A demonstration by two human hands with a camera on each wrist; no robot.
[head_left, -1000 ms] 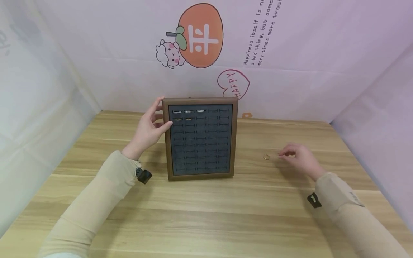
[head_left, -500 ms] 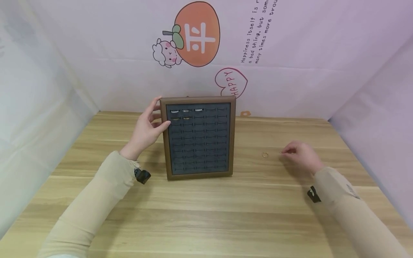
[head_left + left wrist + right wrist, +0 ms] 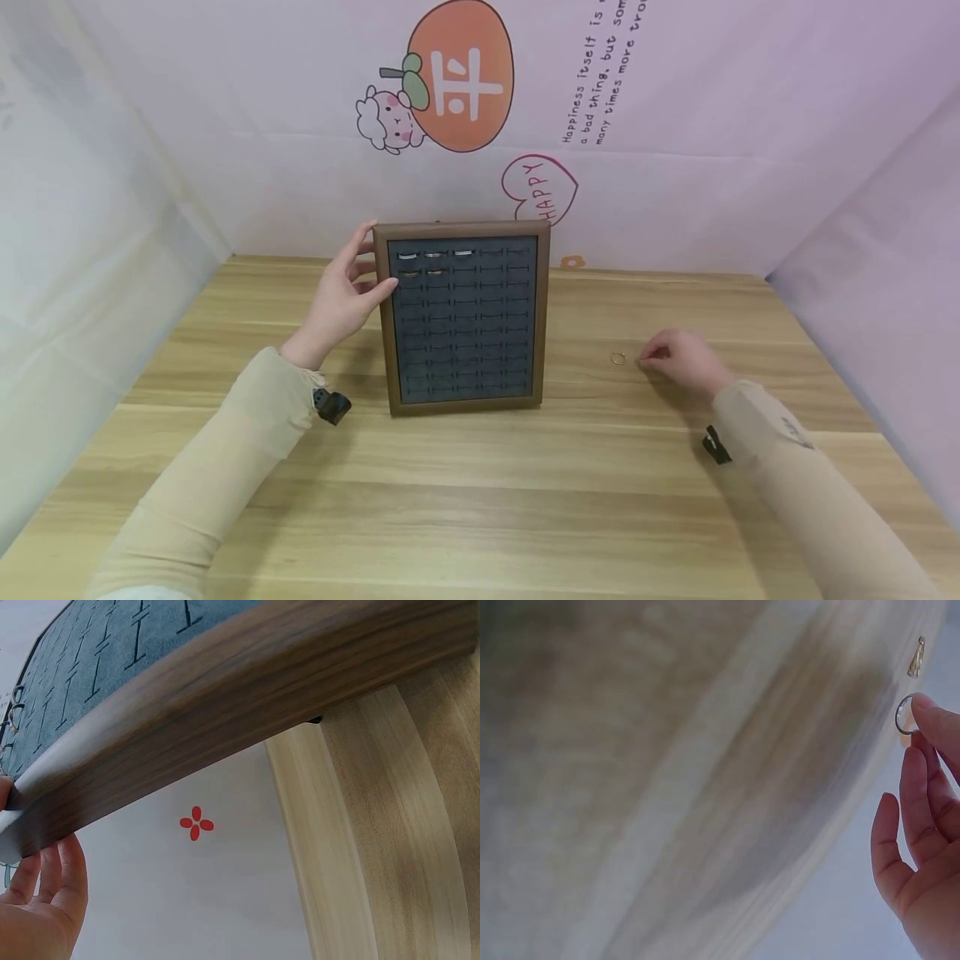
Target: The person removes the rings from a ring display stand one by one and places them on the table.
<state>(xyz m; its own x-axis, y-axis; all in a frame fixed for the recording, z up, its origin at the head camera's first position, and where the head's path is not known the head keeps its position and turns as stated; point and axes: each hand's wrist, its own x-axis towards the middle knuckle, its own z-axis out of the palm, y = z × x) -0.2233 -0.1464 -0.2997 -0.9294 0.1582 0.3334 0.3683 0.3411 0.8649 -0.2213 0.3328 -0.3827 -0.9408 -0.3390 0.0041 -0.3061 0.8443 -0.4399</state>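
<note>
A ring display board (image 3: 465, 333) with a brown wooden frame and slotted dark blue-grey lining stands tilted on the table. My left hand (image 3: 337, 308) grips its upper left edge, thumb on the front and fingers behind, as the left wrist view also shows on the wooden frame (image 3: 187, 705). Three silver rings sit in the top row and two gold-toned ones (image 3: 436, 272) in the second. To the right, my right hand (image 3: 686, 360) pinches a thin ring (image 3: 901, 716) between thumb and fingertips, just above the table. Another gold-coloured ring (image 3: 618, 358) lies to its left on the wood.
The light wooden table (image 3: 450, 508) is bounded by a white printed cloth (image 3: 675, 208) at the back and cloth walls at both sides. A black wrist camera (image 3: 332, 406) sits on the left sleeve, another on the right.
My right hand first drew slightly to the right, then came back left toward the ring on the table, keeping its pinch. The left hand stays on the board's frame. The head view shifted a little.
</note>
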